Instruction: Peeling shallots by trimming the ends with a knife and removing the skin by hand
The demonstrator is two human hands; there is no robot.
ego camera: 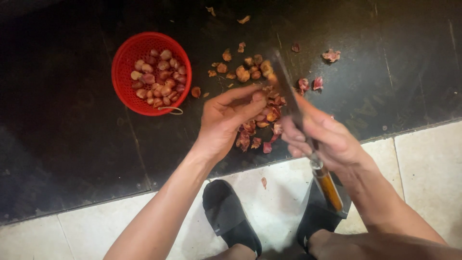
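My left hand (226, 120) pinches a small reddish shallot (258, 97) between thumb and fingertips above a heap of shallots and peels (257, 130) on the dark floor. My right hand (322, 137) grips a large knife (288, 89) with a brown wooden handle (328, 188); the blade points away from me, its edge close to the shallot held in my left hand. A red plastic basket (124, 60) at the upper left holds several peeled shallots (159, 77).
More unpeeled shallots (248, 70) and loose skins (331, 55) lie scattered on the dark floor behind the heap. White tiles (423, 163) cover the near floor. My two feet in black slippers (228, 216) rest on the tiles below my hands.
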